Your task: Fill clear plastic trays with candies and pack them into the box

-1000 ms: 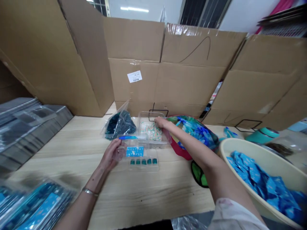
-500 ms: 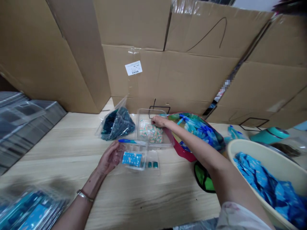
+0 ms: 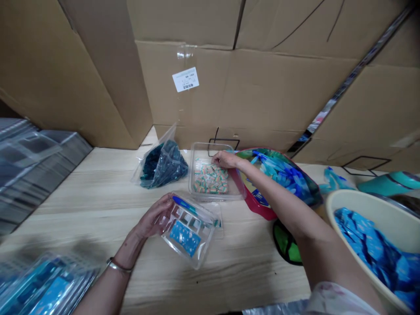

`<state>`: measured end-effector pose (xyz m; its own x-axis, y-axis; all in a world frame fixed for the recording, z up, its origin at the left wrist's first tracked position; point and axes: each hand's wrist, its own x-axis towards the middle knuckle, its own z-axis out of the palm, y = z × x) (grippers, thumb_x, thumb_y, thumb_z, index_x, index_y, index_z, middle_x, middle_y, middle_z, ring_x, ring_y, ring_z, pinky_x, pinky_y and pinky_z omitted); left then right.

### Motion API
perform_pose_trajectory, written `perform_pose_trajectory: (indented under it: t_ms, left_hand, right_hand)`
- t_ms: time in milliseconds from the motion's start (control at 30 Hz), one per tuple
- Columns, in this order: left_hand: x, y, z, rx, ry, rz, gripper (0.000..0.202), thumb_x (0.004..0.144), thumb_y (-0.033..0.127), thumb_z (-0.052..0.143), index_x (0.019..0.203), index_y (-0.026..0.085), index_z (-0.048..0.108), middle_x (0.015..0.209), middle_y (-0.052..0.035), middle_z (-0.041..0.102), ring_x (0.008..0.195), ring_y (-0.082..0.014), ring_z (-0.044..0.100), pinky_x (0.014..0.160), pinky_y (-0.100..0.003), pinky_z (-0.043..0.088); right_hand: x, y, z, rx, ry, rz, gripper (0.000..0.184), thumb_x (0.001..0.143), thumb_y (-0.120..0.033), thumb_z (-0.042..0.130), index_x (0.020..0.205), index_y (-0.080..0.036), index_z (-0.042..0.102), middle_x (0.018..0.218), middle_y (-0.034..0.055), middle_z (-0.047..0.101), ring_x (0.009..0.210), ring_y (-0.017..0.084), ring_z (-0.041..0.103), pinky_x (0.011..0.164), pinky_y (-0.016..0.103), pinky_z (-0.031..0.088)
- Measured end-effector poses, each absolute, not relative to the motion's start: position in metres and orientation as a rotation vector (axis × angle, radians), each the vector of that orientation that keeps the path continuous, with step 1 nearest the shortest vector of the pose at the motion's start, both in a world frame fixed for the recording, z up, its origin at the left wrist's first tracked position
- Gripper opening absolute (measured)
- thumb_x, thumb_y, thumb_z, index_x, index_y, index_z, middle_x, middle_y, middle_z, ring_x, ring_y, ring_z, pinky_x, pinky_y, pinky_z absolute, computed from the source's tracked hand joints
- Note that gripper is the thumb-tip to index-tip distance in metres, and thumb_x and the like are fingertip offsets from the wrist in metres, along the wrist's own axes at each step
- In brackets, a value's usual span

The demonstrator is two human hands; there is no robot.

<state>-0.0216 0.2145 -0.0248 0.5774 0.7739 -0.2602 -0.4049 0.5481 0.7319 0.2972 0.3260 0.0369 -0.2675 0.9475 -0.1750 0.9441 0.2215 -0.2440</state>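
- left hand [image 3: 151,216]: fingers clamped on a clear tray [image 3: 187,234] (blue card [image 3: 184,237] inside), mid-counter [image 3: 82,183]
- right hand [image 3: 226,159]: fingers together on striped pieces [image 3: 210,179] in a clear tub [image 3: 216,197], by the counter's far edge

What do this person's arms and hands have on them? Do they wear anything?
The left hand and right hand wear no gloves. A thin silver-coloured bangle circles the left wrist. A pale loose sleeve covers the top of the right arm.

The left hand [image 3: 151,216] hides one corner of the clear plastic tray [image 3: 188,232]; the packets [image 3: 46,291] at lower left are blurred and cut off.
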Motion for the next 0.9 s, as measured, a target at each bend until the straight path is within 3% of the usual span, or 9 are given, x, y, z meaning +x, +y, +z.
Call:
perform_pose_trajectory:
  t_ms: [133, 233, 500, 767, 900]
  left_hand:
    - [-0.023, 0.215, -0.026, 0.69, 0.62, 0.731, 0.023, 0.075, 0.024, 0.068, 0.098, 0.021, 0.066, 0.08, -0.0022, 0.062, 0.065, -0.0137, 0.058, 0.058, -0.023, 0.047]
    - [-0.023, 0.215, -0.027, 0.732, 0.632, 0.71, 0.02, 0.076, 0.024, 0.067, 0.096, 0.02, 0.066, 0.077, -0.002, 0.06, 0.063, -0.0131, 0.057, 0.055, -0.022, 0.046]
    - [-0.02, 0.216, -0.034, 0.715, 0.611, 0.718, 0.024, 0.078, 0.02, 0.065, 0.102, 0.022, 0.065, 0.087, -0.0025, 0.062, 0.074, -0.0138, 0.06, 0.07, -0.024, 0.048]
    - [-0.02, 0.216, -0.032, 0.726, 0.617, 0.686, 0.022, 0.077, 0.021, 0.067, 0.099, 0.021, 0.065, 0.082, -0.0023, 0.062, 0.068, -0.0131, 0.059, 0.064, -0.024, 0.048]
    - [-0.019, 0.216, -0.032, 0.739, 0.639, 0.681, 0.024, 0.075, 0.022, 0.069, 0.099, 0.02, 0.064, 0.081, -0.0024, 0.062, 0.068, -0.014, 0.06, 0.063, -0.024, 0.048]
  right_hand:
    - [0.295, 0.324, 0.04, -1.895, -2.369, 0.396, 0.03, 0.067, -0.003, 0.054, 0.089, -0.012, 0.072, 0.086, 0.0071, 0.072, 0.082, 0.018, 0.065, 0.067, 0.019, 0.045]
    - [0.296, 0.325, 0.041, -1.883, -2.245, 0.59, 0.031, 0.067, -0.003, 0.053, 0.091, -0.013, 0.071, 0.08, 0.0037, 0.072, 0.073, 0.014, 0.064, 0.059, 0.017, 0.044]
    - [0.305, 0.334, 0.035, -1.748, -2.247, 1.02, 0.021, 0.068, -0.009, 0.057, 0.084, -0.012, 0.071, 0.066, 0.0014, 0.067, 0.057, 0.011, 0.058, 0.053, 0.018, 0.044]
    - [0.299, 0.349, 0.019, -1.574, -2.622, 0.942, 0.021, 0.066, -0.009, 0.059, 0.08, -0.015, 0.073, 0.082, 0.0019, 0.073, 0.075, 0.013, 0.063, 0.064, 0.018, 0.045]
    - [0.297, 0.355, 0.011, -1.52, -2.659, 0.999, 0.021, 0.065, -0.009, 0.058, 0.079, -0.014, 0.072, 0.08, 0.0021, 0.072, 0.074, 0.013, 0.062, 0.066, 0.018, 0.045]
